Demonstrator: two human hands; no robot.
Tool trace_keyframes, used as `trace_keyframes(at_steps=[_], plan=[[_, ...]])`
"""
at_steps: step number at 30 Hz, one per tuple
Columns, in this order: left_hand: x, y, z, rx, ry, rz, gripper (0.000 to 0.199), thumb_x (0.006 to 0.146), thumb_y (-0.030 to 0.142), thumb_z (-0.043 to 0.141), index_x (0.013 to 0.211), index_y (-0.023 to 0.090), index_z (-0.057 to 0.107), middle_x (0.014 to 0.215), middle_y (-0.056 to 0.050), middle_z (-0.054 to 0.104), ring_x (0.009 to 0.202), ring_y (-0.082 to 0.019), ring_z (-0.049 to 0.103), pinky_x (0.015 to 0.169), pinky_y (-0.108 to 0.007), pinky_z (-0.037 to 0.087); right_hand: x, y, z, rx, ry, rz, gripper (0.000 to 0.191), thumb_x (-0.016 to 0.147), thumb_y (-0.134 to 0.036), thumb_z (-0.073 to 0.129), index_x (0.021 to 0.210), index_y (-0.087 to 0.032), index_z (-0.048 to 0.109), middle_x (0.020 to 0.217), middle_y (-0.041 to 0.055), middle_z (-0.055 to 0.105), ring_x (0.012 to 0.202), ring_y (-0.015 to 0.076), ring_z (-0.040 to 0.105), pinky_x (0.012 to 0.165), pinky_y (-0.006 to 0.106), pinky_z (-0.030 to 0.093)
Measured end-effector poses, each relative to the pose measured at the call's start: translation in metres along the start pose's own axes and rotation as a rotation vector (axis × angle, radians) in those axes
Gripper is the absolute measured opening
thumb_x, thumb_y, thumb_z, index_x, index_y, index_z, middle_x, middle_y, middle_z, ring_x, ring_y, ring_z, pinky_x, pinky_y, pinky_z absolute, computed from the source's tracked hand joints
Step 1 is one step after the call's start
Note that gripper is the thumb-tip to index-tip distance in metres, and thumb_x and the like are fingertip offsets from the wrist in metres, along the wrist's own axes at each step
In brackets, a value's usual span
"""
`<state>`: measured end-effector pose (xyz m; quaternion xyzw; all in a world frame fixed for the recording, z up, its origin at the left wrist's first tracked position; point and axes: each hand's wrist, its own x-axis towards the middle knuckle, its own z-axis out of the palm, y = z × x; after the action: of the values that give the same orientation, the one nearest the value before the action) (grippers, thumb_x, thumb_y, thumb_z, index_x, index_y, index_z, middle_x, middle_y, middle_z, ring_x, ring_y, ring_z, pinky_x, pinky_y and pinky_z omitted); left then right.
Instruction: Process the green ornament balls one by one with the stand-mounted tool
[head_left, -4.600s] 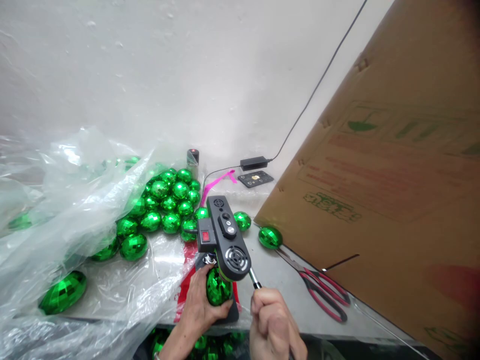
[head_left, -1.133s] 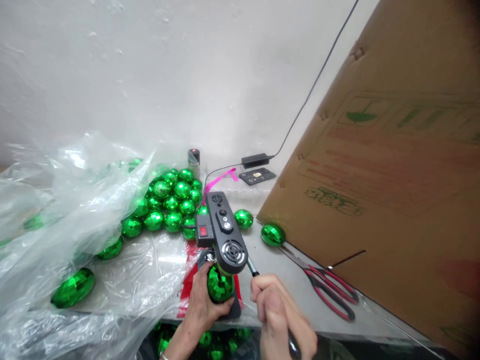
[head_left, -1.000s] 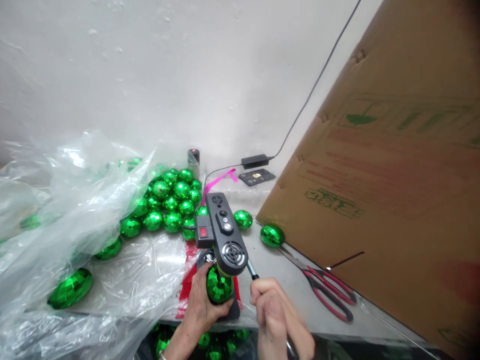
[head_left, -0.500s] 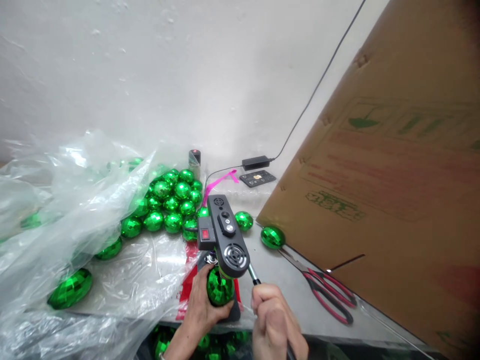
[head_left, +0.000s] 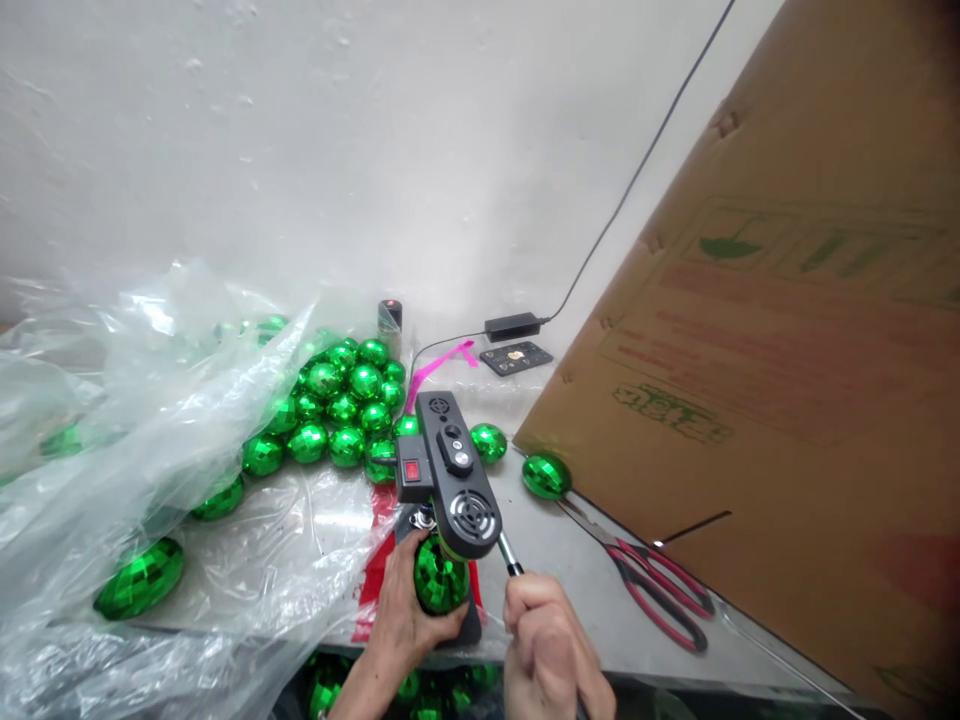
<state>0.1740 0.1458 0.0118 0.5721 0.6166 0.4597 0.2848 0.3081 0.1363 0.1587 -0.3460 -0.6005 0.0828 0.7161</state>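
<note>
A shiny green faceted ball sits under the front end of a black machine with a red switch. My left hand is wrapped round that ball, thumb below it and fingers on its left side. To the right, my right hand is closed round the dark grip of a metal lever that runs up to the machine. Behind and left of the machine lies a pile of green balls. Two more green balls rest to its right.
Clear plastic sheeting covers the left side. Red-handled scissors lie beside a large cardboard box on the right. At the back are a black adapter, a phone-like object and pink ribbon. More green balls show below the table edge.
</note>
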Motion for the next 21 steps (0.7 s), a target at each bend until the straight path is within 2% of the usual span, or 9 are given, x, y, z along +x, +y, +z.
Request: trace_keyframes(at_steps=[3, 11, 15, 21], plan=[[0.001, -0.003, -0.001, 0.001, -0.025, 0.013, 0.087, 0.07, 0.039, 0.096, 0.15, 0.017, 0.069, 0.142, -0.02, 0.081, 0.133, -0.046, 0.079, 0.116, -0.067, 0.066, 0.0, -0.001, 0.002, 0.004, 0.02, 0.001, 0.047, 0.119, -0.02, 0.046, 0.073, -0.024, 0.047, 0.071, -0.0052, 0.054, 0.052, 0.0087, 0.048, 0.052, 0.028, 0.035], [-0.003, -0.002, 0.008, -0.024, 0.032, 0.018, 0.088, 0.068, 0.036, 0.094, 0.15, 0.016, 0.068, 0.143, -0.02, 0.08, 0.134, -0.045, 0.078, 0.119, -0.066, 0.064, -0.001, 0.001, 0.004, 0.028, 0.044, -0.026, 0.046, 0.119, -0.016, 0.043, 0.074, -0.024, 0.049, 0.07, -0.005, 0.055, 0.053, 0.0096, 0.048, 0.052, 0.028, 0.034], [-0.004, -0.003, 0.012, -0.039, 0.053, 0.008, 0.088, 0.068, 0.036, 0.092, 0.15, 0.016, 0.068, 0.145, -0.02, 0.08, 0.137, -0.045, 0.077, 0.121, -0.066, 0.062, 0.006, -0.002, 0.008, 0.031, 0.066, -0.067, 0.05, 0.12, -0.021, 0.044, 0.071, -0.023, 0.047, 0.066, -0.0053, 0.051, 0.052, 0.0092, 0.046, 0.049, 0.027, 0.032], [-0.002, -0.009, 0.019, -0.047, 0.078, -0.008, 0.089, 0.063, 0.038, 0.093, 0.147, 0.017, 0.071, 0.139, -0.02, 0.081, 0.131, -0.048, 0.079, 0.116, -0.067, 0.066, 0.006, -0.001, 0.013, 0.031, 0.105, -0.06, 0.049, 0.119, -0.017, 0.044, 0.07, -0.023, 0.045, 0.065, -0.0049, 0.049, 0.052, 0.0087, 0.045, 0.048, 0.027, 0.03]])
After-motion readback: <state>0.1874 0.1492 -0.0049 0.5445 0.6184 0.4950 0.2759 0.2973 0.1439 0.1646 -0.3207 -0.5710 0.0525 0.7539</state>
